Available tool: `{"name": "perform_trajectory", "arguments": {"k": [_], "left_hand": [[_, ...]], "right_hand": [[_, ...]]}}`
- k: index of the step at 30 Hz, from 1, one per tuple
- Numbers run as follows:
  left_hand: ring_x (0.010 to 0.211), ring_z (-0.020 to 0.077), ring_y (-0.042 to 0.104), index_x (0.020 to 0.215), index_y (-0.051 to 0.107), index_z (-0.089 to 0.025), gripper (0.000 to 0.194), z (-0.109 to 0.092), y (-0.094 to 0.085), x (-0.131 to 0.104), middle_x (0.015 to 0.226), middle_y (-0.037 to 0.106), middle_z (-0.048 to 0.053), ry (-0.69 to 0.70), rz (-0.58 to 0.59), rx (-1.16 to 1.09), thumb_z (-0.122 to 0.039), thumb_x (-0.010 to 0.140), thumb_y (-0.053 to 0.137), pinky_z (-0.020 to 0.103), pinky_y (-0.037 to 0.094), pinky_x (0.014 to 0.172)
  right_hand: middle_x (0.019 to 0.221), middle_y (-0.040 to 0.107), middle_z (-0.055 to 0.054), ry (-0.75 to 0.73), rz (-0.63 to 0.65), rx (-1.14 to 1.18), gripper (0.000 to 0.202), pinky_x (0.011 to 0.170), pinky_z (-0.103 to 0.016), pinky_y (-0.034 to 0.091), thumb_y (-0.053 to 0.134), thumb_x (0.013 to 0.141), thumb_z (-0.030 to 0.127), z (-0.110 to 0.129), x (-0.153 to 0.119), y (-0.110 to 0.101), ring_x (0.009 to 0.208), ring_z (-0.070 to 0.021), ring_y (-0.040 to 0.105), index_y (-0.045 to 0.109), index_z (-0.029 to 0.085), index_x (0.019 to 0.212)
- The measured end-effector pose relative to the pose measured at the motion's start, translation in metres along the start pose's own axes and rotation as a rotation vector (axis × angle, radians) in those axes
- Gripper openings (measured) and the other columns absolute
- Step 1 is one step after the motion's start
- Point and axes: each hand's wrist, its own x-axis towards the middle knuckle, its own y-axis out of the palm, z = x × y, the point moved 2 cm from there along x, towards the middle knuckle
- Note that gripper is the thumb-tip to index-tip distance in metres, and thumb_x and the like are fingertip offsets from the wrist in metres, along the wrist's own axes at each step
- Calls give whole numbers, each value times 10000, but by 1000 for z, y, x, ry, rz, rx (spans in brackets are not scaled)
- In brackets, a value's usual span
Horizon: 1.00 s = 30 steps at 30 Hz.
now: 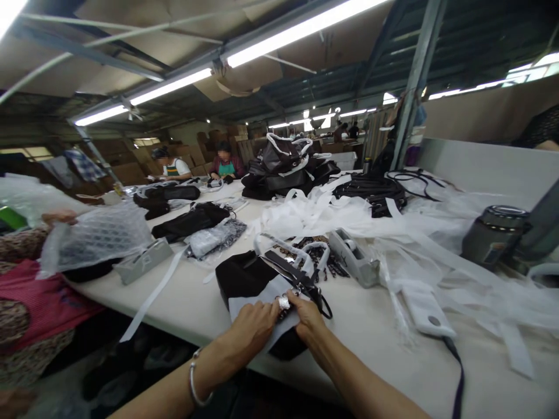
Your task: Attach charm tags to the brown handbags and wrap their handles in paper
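A black bag (247,273) lies on the white table in front of me, its wrapped white handles toward the far side. A white sheet (244,303) rests on the bag. My left hand (255,323) presses on the sheet with its fingers bent together. My right hand (308,317) is closed at the bag's right side. Between the fingertips of both hands is a small shiny silver piece (284,302) with a patterned strip or chain beneath it. What lies under the palms is hidden.
Beyond the bag stand grey tape dispensers (356,259) (144,261) and a heap of white strips (305,212). Black bags (283,166) are piled farther back. At right are a dark jar (495,235) and a white device (425,308). A person's hand (59,217) holds bubble wrap at left.
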Motion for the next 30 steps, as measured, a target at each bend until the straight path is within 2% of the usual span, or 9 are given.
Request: {"name": "perform_trajectory", "arguments": {"k": [4, 6, 8, 11, 15, 17, 20, 25, 30], "left_hand": [[945, 265, 632, 1232, 577, -183, 388, 33, -27, -16, 1047, 665, 104, 100, 186, -206, -123, 851, 531, 356, 481, 790], [1024, 252, 620, 1200, 608, -227, 370, 49, -41, -9, 1118, 659, 77, 131, 187, -381, -237, 831, 602, 347, 465, 882], [1093, 241, 601, 1174, 626, -244, 320, 63, -45, 11, 1160, 652, 64, 23, 115, -527, -338, 879, 546, 340, 439, 938], [1133, 274, 588, 1165, 618, -205, 369, 69, -26, 52, 1184, 653, 96, -224, 94, -678, -418, 884, 509, 354, 438, 926], [888, 251, 675, 1168, 604, -149, 485, 54, 16, 91, 991, 717, 91, -251, 191, -806, -414, 763, 634, 292, 490, 722], [854, 238, 675, 1193, 582, -130, 535, 49, 32, 95, 990, 715, 95, -253, 190, -848, -424, 750, 635, 277, 487, 682], [993, 272, 641, 1212, 562, -115, 657, 51, 44, 92, 1151, 664, 144, -279, 140, -898, -527, 709, 659, 299, 486, 781], [1081, 310, 611, 1264, 527, -122, 791, 59, 53, 88, 1221, 635, 175, -321, 177, -988, -625, 669, 669, 345, 460, 894], [973, 290, 644, 1037, 619, -126, 636, 67, 50, 92, 1084, 686, 149, -307, 161, -924, -632, 659, 690, 308, 469, 777]], "right_hand": [[659, 716, -45, 36, -79, 48, 334, 643, -354, 567, 879, 514, 227, -4, 2, -3, 644, -237, 683, 659, 126, 744], [659, 720, -44, 31, -98, 36, 341, 656, -347, 567, 874, 511, 212, -5, 3, -5, 655, -235, 688, 668, 116, 765], [654, 722, -33, 9, -109, 33, 348, 672, -336, 568, 869, 514, 199, -3, 3, -6, 670, -229, 693, 674, 118, 790], [646, 725, -36, 42, -83, 47, 325, 684, -358, 576, 858, 534, 206, -1, 0, -5, 678, -245, 701, 675, 122, 790], [654, 733, -52, 69, -11, 118, 215, 720, -369, 586, 796, 634, 225, 6, -10, -2, 736, -257, 715, 687, 123, 789], [689, 743, -65, 78, 55, 165, 141, 746, -360, 587, 737, 683, 207, 13, -17, -1, 790, -255, 719, 696, 126, 791], [753, 756, -88, 141, 163, 181, 123, 776, -368, 588, 667, 681, 133, 20, -25, -2, 846, -259, 719, 708, 126, 797], [796, 762, -86, 85, 197, 103, 215, 805, -391, 586, 753, 647, 144, 20, -26, -9, 878, -268, 714, 721, 127, 859], [793, 763, -87, 5, 150, 79, 369, 786, -397, 586, 875, 528, 219, 11, -17, -12, 808, -266, 715, 725, 122, 851]]}}
